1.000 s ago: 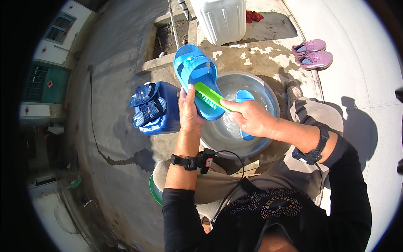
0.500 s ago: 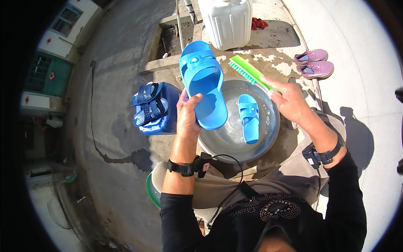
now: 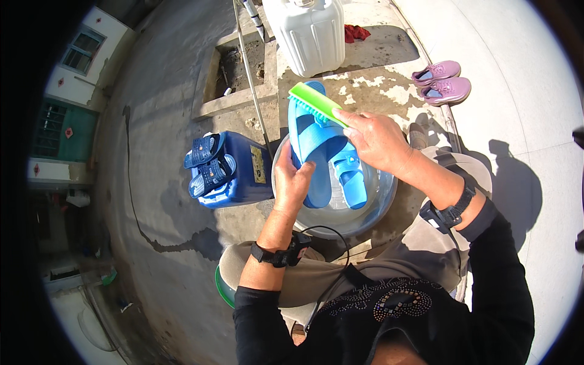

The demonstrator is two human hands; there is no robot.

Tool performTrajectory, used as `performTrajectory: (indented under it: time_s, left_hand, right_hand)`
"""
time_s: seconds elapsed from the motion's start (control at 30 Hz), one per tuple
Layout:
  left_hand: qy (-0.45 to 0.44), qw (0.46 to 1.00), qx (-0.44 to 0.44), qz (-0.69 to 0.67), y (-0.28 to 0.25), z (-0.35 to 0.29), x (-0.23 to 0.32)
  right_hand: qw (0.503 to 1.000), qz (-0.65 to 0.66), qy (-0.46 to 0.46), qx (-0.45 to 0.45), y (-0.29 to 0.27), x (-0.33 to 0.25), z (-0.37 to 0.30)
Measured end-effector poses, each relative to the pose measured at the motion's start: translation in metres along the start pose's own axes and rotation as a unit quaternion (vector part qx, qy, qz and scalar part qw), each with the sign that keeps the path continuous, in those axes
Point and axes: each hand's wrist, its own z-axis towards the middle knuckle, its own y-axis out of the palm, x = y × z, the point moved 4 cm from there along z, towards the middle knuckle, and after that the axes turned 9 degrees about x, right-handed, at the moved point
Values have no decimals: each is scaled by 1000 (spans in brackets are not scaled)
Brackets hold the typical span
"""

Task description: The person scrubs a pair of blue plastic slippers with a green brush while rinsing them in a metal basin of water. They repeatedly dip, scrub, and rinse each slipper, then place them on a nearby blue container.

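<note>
My left hand (image 3: 293,182) is closed round the side of a blue slide slipper (image 3: 317,191), which it holds tilted over the metal basin (image 3: 387,198). In my right hand (image 3: 378,143) is a bright green scrubbing brush (image 3: 315,102) with light-blue bristles. The brush lies across the slipper's toe end, bristles toward it, and hides part of the strap. A matching blue slipper (image 3: 354,187) rests in the water inside the basin, partly covered by the held one and my right hand.
Dark blue slippers (image 3: 210,175) lie on a blue plastic container (image 3: 240,176) left of the basin. Beyond stand a white jug (image 3: 307,39), a red cloth (image 3: 356,33) and a concrete-edged pit (image 3: 237,68) with a thin pole. Pink sneakers (image 3: 447,91) sit at the far right.
The held slipper has moved lower and right over the basin. My right hand has brought the brush leftward onto its toe end. The view has shifted slightly.
</note>
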Motion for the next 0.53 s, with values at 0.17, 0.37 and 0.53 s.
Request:
performTrajectory:
  time_s: [0.17,0.37,0.53]
  left_hand:
    - [-34,999,5,-7,-8,-2,-2]
    - [-123,978,-45,-160,-7,-11,3]
    - [-126,966,-68,-216,-12,-9,2]
  right_hand:
    - [996,-36,-65,-55,7,-4,-16]
    - [997,-53,48,-4,-5,35,9]
    - [971,219,-95,-8,-25,26,-3]
